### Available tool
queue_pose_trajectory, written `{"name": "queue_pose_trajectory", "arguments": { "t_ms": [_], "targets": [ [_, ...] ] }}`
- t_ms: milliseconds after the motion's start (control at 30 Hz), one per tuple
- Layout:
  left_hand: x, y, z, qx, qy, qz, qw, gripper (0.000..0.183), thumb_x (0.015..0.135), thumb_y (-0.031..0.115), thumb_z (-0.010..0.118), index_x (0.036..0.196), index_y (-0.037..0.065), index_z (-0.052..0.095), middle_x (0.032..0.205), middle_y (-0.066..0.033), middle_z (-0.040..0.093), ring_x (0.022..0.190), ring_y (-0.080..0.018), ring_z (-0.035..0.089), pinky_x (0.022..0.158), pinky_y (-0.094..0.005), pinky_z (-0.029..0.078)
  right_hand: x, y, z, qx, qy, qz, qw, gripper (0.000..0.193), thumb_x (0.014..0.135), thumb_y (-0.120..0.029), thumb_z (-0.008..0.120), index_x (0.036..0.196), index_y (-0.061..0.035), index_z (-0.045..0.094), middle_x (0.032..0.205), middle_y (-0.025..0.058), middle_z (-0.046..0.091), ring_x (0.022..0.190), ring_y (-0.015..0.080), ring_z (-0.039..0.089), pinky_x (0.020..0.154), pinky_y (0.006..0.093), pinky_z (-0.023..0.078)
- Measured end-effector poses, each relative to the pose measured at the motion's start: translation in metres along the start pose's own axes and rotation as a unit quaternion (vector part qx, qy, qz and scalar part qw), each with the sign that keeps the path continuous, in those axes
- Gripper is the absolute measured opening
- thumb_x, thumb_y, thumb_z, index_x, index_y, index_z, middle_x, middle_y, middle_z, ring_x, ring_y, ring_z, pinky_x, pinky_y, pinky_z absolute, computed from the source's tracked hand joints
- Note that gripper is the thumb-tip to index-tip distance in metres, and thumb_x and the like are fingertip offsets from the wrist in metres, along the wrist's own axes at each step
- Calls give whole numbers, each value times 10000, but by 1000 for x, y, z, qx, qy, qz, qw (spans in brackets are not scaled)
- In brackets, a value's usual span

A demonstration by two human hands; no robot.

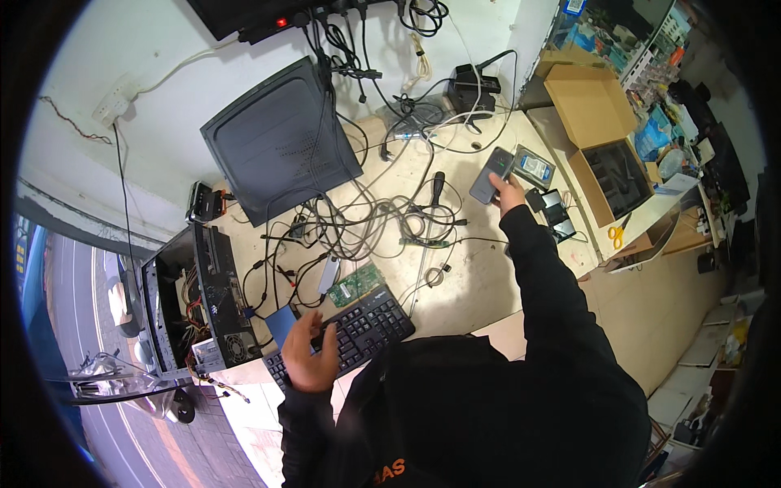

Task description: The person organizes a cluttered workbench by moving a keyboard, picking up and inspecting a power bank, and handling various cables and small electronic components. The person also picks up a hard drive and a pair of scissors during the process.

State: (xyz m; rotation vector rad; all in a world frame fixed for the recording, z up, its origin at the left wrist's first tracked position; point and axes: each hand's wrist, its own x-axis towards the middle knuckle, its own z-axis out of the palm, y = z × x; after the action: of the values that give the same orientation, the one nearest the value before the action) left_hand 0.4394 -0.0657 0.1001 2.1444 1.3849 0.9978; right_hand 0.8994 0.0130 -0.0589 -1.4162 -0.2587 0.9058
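My right hand (509,194) reaches to the right part of the table and grips a grey smartphone-like device (490,176), thumb on its face. Beside it lies a hard drive (534,167) with a blue and white label. My left hand (310,358) is over the left part of a black keyboard (371,328), thumb apart from the fingers. Next to its fingertips is a flat blue piece (281,324); whether they touch it I cannot tell. Behind the keyboard lies a green circuit board (355,285), with a slim grey stick-shaped item (329,275) beside it.
An opened computer case (207,301) stands at the left. Tangled cables (358,215) cover the middle, with a screwdriver (438,189) among them. A dark panel (281,142) leans at the wall. On the right are an open cardboard box (604,183), black modules (556,215) and yellow scissors (616,236).
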Motion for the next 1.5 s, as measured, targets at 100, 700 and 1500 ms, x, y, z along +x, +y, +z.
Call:
{"name": "queue_pose_trajectory", "arguments": {
  "t_ms": [100,700,1500],
  "targets": [
    [-21,-17,2,3,-39,-63,997,266,804,-21,677,1060,-46,605,899,-166,652,771,-272,647,664,-316,522,38,38,-33,5,61,57,997,400,847,-152,726,1207,-61,580,982,52,669,793,206,675,684,365,556],
    [-48,-42,3,40,-39,-154,987,201,855,17,645,1045,-46,628,881,-150,679,716,-216,663,645,-303,529,60,78,-33,-411,154,-72,896,550,810,-356,712,1186,35,629,1077,242,672,1017,357,646,888,384,497],
    [-56,-24,24,90,-102,-189,972,161,877,37,599,1016,-36,634,893,-136,659,724,-206,648,689,-304,519,27,11,-205,-669,200,10,716,734,623,-451,833,1187,-48,590,1124,159,612,1110,330,565,930,427,474]
  ]
}}
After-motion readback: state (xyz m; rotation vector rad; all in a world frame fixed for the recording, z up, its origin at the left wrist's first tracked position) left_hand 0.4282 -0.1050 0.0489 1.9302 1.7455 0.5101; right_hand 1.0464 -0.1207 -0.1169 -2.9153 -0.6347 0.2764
